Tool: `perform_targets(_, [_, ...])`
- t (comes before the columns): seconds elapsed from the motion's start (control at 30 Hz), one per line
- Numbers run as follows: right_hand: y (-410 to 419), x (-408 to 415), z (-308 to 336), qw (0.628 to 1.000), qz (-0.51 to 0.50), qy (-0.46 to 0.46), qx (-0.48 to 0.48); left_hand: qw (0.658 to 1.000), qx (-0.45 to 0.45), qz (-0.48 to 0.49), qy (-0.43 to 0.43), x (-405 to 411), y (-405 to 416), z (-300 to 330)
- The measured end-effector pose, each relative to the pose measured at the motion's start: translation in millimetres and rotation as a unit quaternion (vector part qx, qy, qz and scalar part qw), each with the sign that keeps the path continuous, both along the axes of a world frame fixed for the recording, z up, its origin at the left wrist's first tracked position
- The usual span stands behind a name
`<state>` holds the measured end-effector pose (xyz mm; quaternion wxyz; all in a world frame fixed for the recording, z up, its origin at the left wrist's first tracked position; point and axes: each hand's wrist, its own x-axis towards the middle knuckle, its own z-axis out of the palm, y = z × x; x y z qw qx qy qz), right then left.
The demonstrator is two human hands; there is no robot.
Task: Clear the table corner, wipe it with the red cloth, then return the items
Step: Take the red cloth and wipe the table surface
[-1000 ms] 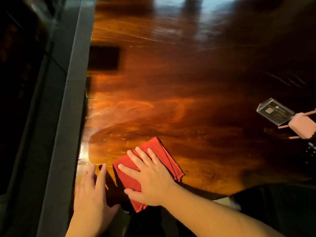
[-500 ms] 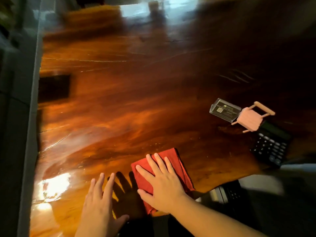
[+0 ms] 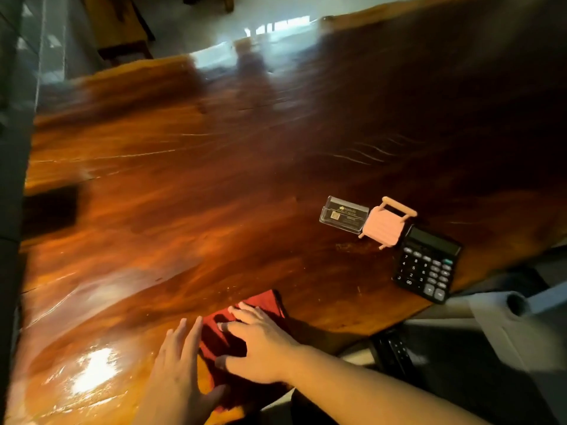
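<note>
The folded red cloth [image 3: 264, 305] lies on the glossy wooden table [image 3: 190, 210] at its near edge. My right hand [image 3: 260, 348] presses flat on the cloth with fingers spread. Just left of it, my left hand [image 3: 181, 375] rests flat on the wood, its thumb touching the cloth's near edge. To the right sit a clear card holder [image 3: 342, 217], a small pink toy chair [image 3: 388, 223] and a black calculator [image 3: 428, 266], all close together.
A grey ledge [image 3: 12, 210] runs along the table's left side. A dark rectangular patch [image 3: 50, 210] marks the wood at left. Below the table's near right edge are a dark device [image 3: 395, 351] and grey fabric [image 3: 515, 320]. Wooden furniture [image 3: 119, 26] stands far back.
The view has swung right and up, bringing the calculator and toy chair fully into sight. My right hand stays pressed on the cloth; my left hand has closed in beside it.
</note>
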<state>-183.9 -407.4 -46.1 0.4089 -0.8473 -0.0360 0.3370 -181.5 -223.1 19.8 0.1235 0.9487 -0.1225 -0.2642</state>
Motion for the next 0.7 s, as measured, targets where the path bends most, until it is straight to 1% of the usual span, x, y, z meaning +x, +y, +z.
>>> perform_targets(0.07, [-17.8,0.6,11.1,0.998,-0.048,0.030,0.033,0.999,-0.031,0.018,-0.003,1.3,-10.5,4.6])
perform_targets(0.2, [-60.7,-5.5,27.2,0.991,-0.118,0.034,0.057,0.998,-0.056,0.034,-0.004,7.4,-29.5,14.4])
perform_targets(0.3, [-94.9,-13.1,33.9,0.986,-0.157,0.024,0.057,0.995,-0.075,0.065,-0.024,12.0,-42.9,18.5])
perform_targets(0.43, [-137.5,-22.4,41.3,0.976,-0.215,0.016,0.045,0.993,-0.065,0.097,-0.034,21.9,-58.1,23.6])
perform_targets(0.53, [-165.2,-27.0,48.9,0.963,-0.270,-0.013,0.013,0.993,-0.080,0.083,-0.038,34.9,-71.6,26.7])
perform_targets(0.7, [-198.2,-25.8,66.1,0.926,-0.364,-0.077,-0.059,0.995,-0.093,0.013,-0.023,71.3,-105.3,31.2])
